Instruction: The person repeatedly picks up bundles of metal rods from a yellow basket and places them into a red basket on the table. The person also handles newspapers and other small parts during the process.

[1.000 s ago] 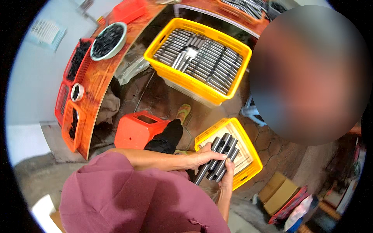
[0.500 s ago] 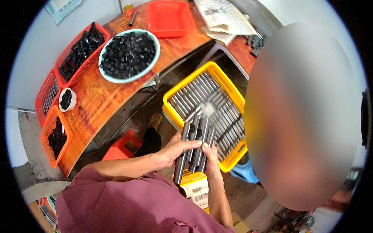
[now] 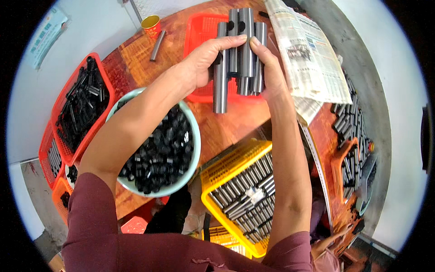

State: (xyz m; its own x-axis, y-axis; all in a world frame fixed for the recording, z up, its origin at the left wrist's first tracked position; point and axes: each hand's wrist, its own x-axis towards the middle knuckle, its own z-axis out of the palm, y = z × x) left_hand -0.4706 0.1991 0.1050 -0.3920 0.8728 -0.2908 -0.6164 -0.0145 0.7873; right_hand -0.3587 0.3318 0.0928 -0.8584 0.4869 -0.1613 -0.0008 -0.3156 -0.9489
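Observation:
Several grey metal tubes [image 3: 247, 59] stand bunched upright between my two hands, above a shallow red plastic basket [image 3: 198, 31] on the table. My left hand [image 3: 204, 59] is wrapped round the bunch from the left, its thumb across the front. From the right, my right hand [image 3: 270, 68] closes on the same tubes with its thumb tip close to the other thumb. One tube on the left hangs lower than the others. Dark patches show on some tubes. The bunch hides much of the basket's inside, and most fingers are behind the tubes.
A yellow crate [image 3: 217, 174] of metal tubes stands below the table edge. A pale blue basin [image 3: 195, 154] of black pieces sits under my left forearm. Red baskets [image 3: 108, 97] line the left. A newspaper [image 3: 312, 59], a gold-and-red cup [image 3: 151, 28] and a loose tube [image 3: 157, 46] lie around. Another person's arm [image 3: 333, 238] shows lower right.
Both hands have carried the bunch of tubes from beside the yellow crate up and forward, over the red basket. The view has shifted too, and the blurred shape at right is gone.

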